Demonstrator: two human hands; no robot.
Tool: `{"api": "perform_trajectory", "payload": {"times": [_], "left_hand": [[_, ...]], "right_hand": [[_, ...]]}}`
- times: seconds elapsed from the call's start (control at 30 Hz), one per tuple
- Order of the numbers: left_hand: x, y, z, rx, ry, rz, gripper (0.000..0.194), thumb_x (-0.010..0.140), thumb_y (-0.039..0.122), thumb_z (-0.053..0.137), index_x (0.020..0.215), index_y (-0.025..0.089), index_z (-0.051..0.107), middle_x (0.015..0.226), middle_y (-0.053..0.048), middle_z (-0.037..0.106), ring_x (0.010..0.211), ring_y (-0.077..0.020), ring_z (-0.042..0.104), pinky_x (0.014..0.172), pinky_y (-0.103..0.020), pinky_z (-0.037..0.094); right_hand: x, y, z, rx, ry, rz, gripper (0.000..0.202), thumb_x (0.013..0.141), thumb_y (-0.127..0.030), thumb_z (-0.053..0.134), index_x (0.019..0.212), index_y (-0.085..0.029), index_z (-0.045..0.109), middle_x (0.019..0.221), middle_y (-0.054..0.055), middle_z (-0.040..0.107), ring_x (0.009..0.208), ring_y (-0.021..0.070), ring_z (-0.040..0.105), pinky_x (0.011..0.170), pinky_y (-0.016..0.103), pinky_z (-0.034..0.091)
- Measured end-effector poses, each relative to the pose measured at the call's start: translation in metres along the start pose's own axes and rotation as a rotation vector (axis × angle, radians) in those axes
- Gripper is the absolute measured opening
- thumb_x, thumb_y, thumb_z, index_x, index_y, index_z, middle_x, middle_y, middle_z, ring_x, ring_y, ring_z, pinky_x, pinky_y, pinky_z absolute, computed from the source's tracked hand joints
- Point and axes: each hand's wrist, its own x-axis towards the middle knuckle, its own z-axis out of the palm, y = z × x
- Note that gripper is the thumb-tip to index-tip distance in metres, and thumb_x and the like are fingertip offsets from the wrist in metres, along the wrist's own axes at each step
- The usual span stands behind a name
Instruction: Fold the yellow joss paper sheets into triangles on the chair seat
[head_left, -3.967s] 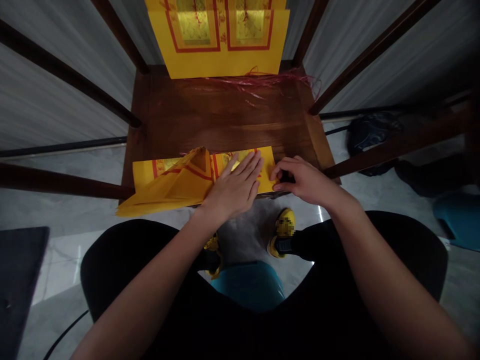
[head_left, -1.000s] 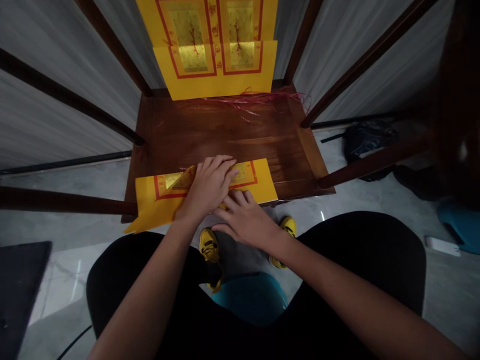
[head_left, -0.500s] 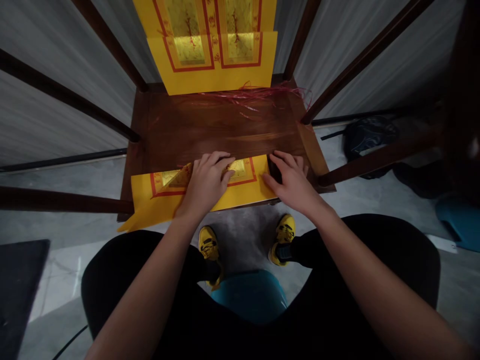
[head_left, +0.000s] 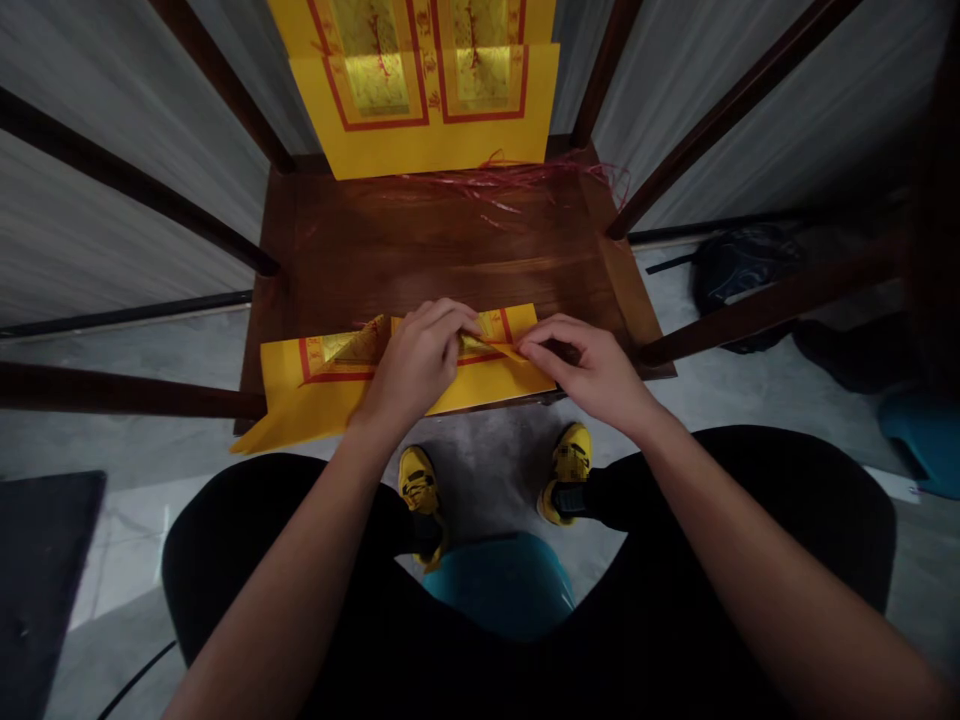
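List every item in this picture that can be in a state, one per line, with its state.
near yellow paper: partly folded, a flap raised
far yellow sheets: flat, overlapping
red strands: loose, tangled
left hand: resting on the near yellow paper, fingers curled
right hand: pinching the raised flap
yellow shoes: worn
dark bag: on the floor; open or closed, too dark to tell

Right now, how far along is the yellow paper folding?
Partway, it seems. Done: the front paper has a raised fold on its left side. In hand: the left hand rests on its middle while the right hand pinches a lifted part. Remaining: that part isn't flat, and the back papers look unfolded.
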Motion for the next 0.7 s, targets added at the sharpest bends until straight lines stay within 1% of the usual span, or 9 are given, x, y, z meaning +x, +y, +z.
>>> {"api": "perform_trajectory", "payload": {"times": [0.07,0.13,0.23,0.27,0.33,0.4,0.47,0.57,0.7], "left_hand": [[0.000,0.001,-0.001,-0.024,-0.001,-0.009,0.041,0.097,-0.002,0.040,0.105,0.022,0.073,0.124,-0.007,0.077,0.120,-0.0238,0.070,0.109,-0.043,0.053],[0.000,0.005,-0.003,-0.045,-0.015,-0.018,0.043,0.095,-0.002,0.038,0.106,0.022,0.073,0.125,-0.007,0.076,0.122,-0.0237,0.070,0.110,-0.043,0.053],[0.000,0.011,-0.006,-0.022,-0.047,-0.043,0.042,0.099,0.003,0.040,0.116,0.022,0.073,0.123,-0.007,0.077,0.119,-0.0252,0.069,0.109,-0.045,0.052],[-0.001,0.012,-0.007,-0.001,-0.062,-0.048,0.038,0.103,0.007,0.043,0.120,0.022,0.073,0.123,-0.006,0.078,0.117,-0.0259,0.069,0.107,-0.046,0.051],[-0.001,0.014,-0.007,0.045,-0.108,-0.031,0.027,0.111,0.023,0.050,0.125,0.023,0.073,0.125,-0.006,0.078,0.116,-0.0272,0.067,0.106,-0.046,0.049],[-0.002,0.011,-0.005,0.078,-0.165,0.026,0.025,0.113,0.039,0.058,0.124,0.024,0.076,0.130,-0.006,0.077,0.119,-0.0286,0.065,0.108,-0.048,0.046],[-0.004,0.007,-0.003,0.090,-0.195,0.070,0.027,0.111,0.045,0.064,0.122,0.025,0.078,0.132,-0.006,0.075,0.122,-0.0293,0.064,0.109,-0.048,0.045],[-0.004,0.000,-0.001,0.078,-0.196,0.083,0.024,0.107,0.045,0.072,0.121,0.028,0.079,0.131,-0.006,0.074,0.122,-0.0285,0.063,0.108,-0.046,0.046],[-0.005,-0.002,-0.001,0.062,-0.212,0.081,0.020,0.105,0.037,0.075,0.123,0.029,0.079,0.132,-0.006,0.072,0.122,-0.0278,0.064,0.111,-0.047,0.048]], "right_hand": [[-0.001,0.003,0.005,-0.033,-0.034,0.004,0.011,0.100,-0.035,0.074,0.102,-0.026,0.081,0.106,0.005,0.078,0.097,0.0241,0.071,0.090,0.041,0.055],[-0.002,0.006,0.009,-0.077,-0.049,0.011,0.012,0.097,-0.033,0.078,0.106,-0.026,0.081,0.108,0.005,0.075,0.090,0.0219,0.069,0.084,0.039,0.055],[-0.002,0.010,0.013,-0.119,-0.067,0.013,0.016,0.095,-0.032,0.079,0.110,-0.025,0.079,0.111,0.005,0.072,0.087,0.0202,0.066,0.082,0.038,0.055],[-0.002,0.010,0.013,-0.123,-0.072,0.013,0.017,0.095,-0.032,0.079,0.111,-0.025,0.079,0.111,0.005,0.071,0.086,0.0201,0.066,0.081,0.038,0.055],[-0.002,0.010,0.013,-0.125,-0.073,0.009,0.016,0.095,-0.032,0.080,0.110,-0.025,0.079,0.109,0.005,0.071,0.086,0.0201,0.066,0.082,0.038,0.055],[-0.001,0.008,0.012,-0.122,-0.087,-0.003,0.013,0.098,-0.032,0.077,0.108,-0.025,0.081,0.107,0.005,0.072,0.089,0.0209,0.068,0.084,0.038,0.055],[0.000,0.008,0.010,-0.117,-0.119,-0.018,0.013,0.101,-0.029,0.072,0.107,-0.026,0.083,0.105,0.005,0.074,0.094,0.0222,0.070,0.087,0.039,0.055],[0.001,0.009,0.009,-0.115,-0.147,-0.012,0.014,0.100,-0.026,0.072,0.105,-0.026,0.084,0.101,0.004,0.075,0.091,0.0221,0.071,0.086,0.039,0.056],[0.002,0.010,0.006,-0.126,-0.116,0.029,0.013,0.096,-0.028,0.077,0.107,-0.025,0.083,0.104,0.004,0.078,0.086,0.0214,0.071,0.084,0.038,0.055]]}}
